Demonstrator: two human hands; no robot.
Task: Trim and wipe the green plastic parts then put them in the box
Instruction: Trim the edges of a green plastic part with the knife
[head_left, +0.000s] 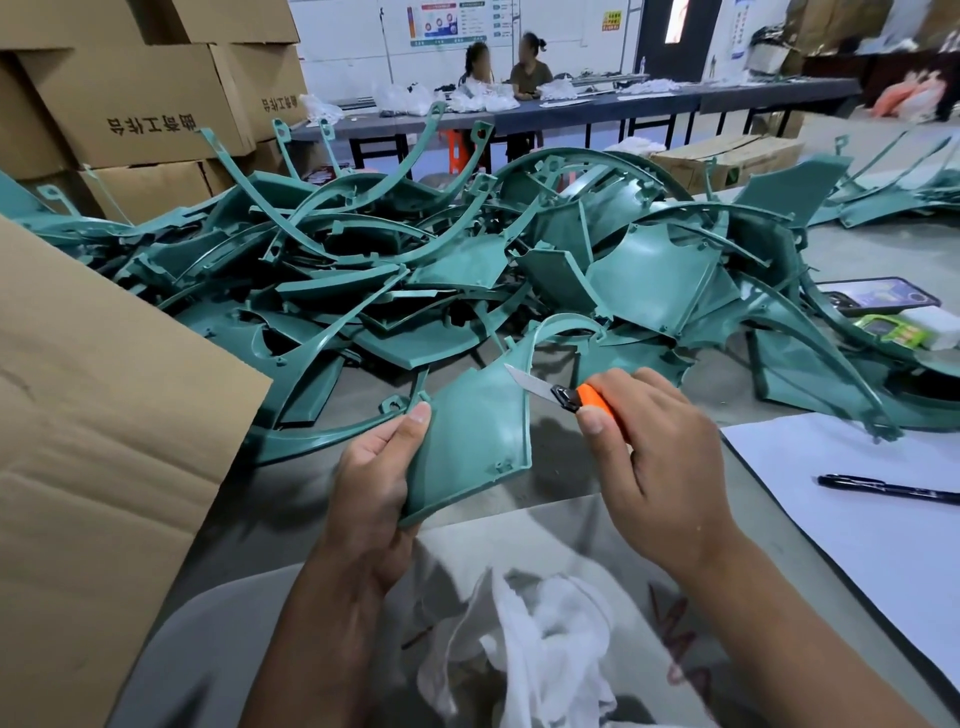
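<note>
Grey tabletop beyond both grips: heaped green parts untrimmed. Left hand grips one part, right hand clutches knife; wiping, boxing remain.

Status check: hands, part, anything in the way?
Left hand holds green part. Right hand grips orange knife, blade at part's upper edge. White rag waits below. Nothing blocking.

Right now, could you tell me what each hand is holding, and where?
Left hand grips the green part by its left edge; right hand grips the knife by its orange handle.
</note>
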